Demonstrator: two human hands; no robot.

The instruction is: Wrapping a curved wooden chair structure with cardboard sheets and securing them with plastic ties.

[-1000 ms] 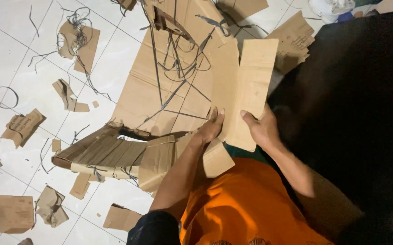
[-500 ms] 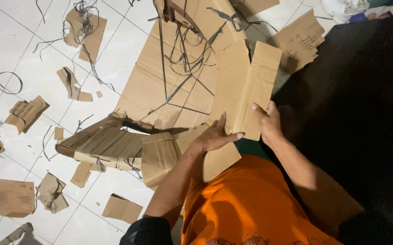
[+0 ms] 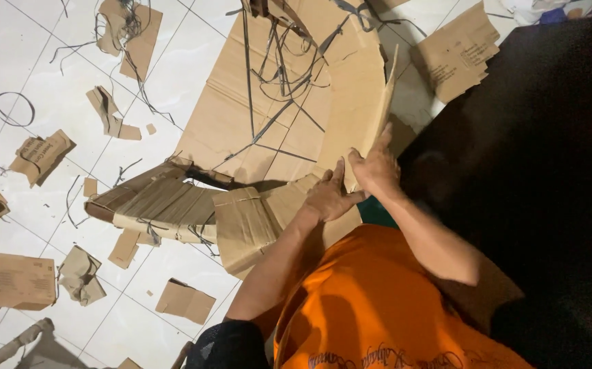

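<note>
Two hands meet on our cardboard strip (image 3: 364,102), which stands on edge above the flattened cardboard sheet (image 3: 255,116). Left hand (image 3: 328,198) presses its lower end with fingers spread; right hand (image 3: 376,167) has fingers clenched around it.

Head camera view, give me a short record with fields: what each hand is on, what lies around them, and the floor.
left hand: left hand pressed on the lower end of the cardboard strip
right hand: right hand gripping the same strip from its right edge
strip: long, plain brown, standing up from the hands toward the top of the view
near the hands: bundle of folded cardboard, tied with strapping, to the left
underneath: large flattened cardboard sheet with loose grey straps across it
floor: white tiles strewn with torn cardboard scraps
</note>
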